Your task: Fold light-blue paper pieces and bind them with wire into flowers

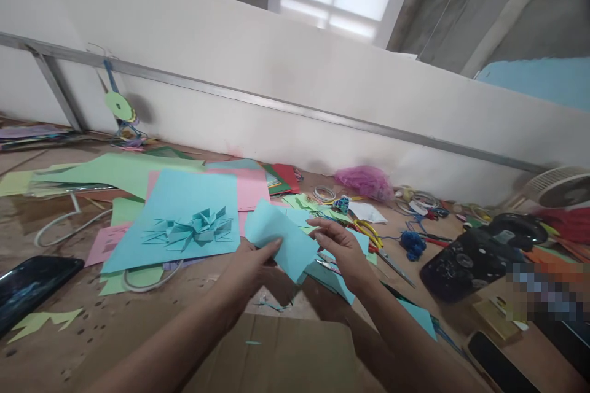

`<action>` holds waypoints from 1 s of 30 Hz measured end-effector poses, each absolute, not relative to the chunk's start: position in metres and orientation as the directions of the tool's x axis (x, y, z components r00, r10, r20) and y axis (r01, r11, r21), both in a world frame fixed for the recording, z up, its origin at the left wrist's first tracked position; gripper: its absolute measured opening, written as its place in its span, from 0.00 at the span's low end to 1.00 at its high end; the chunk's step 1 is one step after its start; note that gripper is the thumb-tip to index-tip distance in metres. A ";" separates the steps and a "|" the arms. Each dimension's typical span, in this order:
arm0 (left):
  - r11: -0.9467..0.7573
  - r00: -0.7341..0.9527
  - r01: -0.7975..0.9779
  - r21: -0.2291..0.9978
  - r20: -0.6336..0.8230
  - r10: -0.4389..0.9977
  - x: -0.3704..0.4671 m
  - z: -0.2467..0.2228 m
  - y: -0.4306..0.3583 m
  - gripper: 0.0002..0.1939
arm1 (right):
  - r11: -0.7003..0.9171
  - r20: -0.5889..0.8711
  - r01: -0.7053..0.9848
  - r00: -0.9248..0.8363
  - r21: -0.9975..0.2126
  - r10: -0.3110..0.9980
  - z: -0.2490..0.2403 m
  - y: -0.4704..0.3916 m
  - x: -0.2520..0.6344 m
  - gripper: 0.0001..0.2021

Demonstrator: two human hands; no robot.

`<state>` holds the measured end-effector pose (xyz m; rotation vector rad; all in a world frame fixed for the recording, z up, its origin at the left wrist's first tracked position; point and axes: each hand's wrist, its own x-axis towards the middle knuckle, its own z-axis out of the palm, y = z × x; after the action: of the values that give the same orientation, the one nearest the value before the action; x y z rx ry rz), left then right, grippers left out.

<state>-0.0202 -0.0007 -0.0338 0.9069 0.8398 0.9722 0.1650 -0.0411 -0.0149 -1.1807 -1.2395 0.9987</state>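
Observation:
A sheet of light blue paper [281, 234] is held up in front of me, slightly bent. My left hand [258, 261] grips its lower left side, thumb on top and the other fingers behind. At the right edge of that sheet, the bent fingers of my right hand [338, 249] pinch close to the corner; the exact contact is partly hidden. Below the right hand lie more blue paper pieces [338, 282] and the silvery tips of a tool. To the left, a pile of folded blue paper strips [196, 228] rests on a large blue sheet [133, 252].
Scissors [394, 267] and yellow-handled pliers [369, 230] lie on the right, near blue yarn [412, 244] and a black device [454, 264]. A phone [34, 285] is at the left. Cardboard [286, 356] covers the near table; a white wall [276, 86] stands behind.

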 end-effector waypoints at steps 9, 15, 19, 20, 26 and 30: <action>0.356 0.380 -0.388 0.850 -0.205 0.902 -0.022 -0.035 0.006 0.24 | 0.312 0.308 0.325 -0.066 -0.893 0.949 -0.010 -0.048 0.162 0.21; 0.397 0.418 -0.415 0.818 -0.216 0.882 -0.019 -0.032 0.000 0.24 | 0.273 0.269 0.353 -0.061 -0.895 0.961 -0.010 -0.047 0.161 0.12; 0.377 0.460 -0.430 0.821 -0.160 0.873 -0.020 -0.032 -0.002 0.22 | 0.258 0.270 0.293 0.002 -0.921 0.963 -0.018 -0.043 0.164 0.05; 0.375 0.476 -0.425 0.824 -0.149 0.867 -0.020 -0.033 -0.002 0.22 | 0.249 0.266 0.262 0.032 -0.932 0.963 -0.020 -0.042 0.164 0.06; 0.441 0.522 -0.341 0.830 -0.223 0.823 -0.019 -0.033 -0.007 0.20 | 0.177 0.204 0.148 0.195 -0.973 0.959 -0.024 -0.040 0.159 0.13; 0.461 0.536 -0.344 0.818 -0.233 0.812 -0.018 -0.034 -0.009 0.22 | 0.191 0.241 0.218 0.229 -0.957 0.943 -0.020 -0.044 0.157 0.11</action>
<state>-0.0181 -0.0089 -0.0337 0.7959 0.6794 0.7817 0.1569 -0.0435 -0.0201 -1.2907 -1.2493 0.7614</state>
